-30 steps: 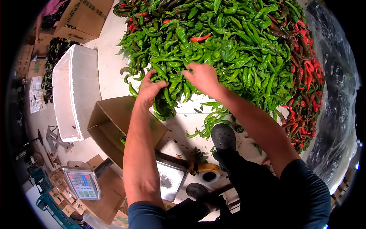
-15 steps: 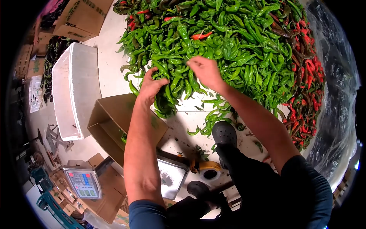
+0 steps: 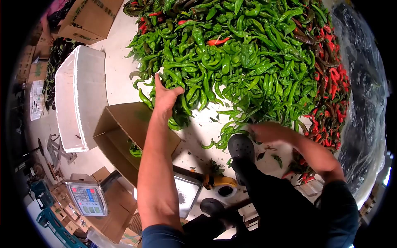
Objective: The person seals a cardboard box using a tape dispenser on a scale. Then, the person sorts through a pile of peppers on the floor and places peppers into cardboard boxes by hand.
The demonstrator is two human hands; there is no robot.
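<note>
A wide heap of long green peppers (image 3: 248, 62) covers the floor in front of me. My left hand (image 3: 165, 98) is at the heap's near left edge, thumb and index finger spread apart, against the outer peppers. Its other fingers are partly hidden. My right hand (image 3: 260, 132) is low near my grey clog (image 3: 241, 147), smeared by motion, beside a small trail of loose green peppers (image 3: 227, 134). Whether it holds anything does not show. Below my left forearm an open cardboard box (image 3: 120, 138) lies tilted, with a few green peppers (image 3: 135, 149) inside.
Red peppers (image 3: 333, 82) border the heap at right, beside clear plastic sheeting (image 3: 359, 82). A white foam box (image 3: 89, 91) stands at left. Nearer me are a scale display (image 3: 87, 198), its metal platform (image 3: 187, 192) and a tape roll (image 3: 225, 190). Another person's arm (image 3: 45, 27) shows at upper left.
My right hand has left the middle of the heap and swung down and right, near my clog. My left hand stays in nearly the same place, its index finger straighter.
</note>
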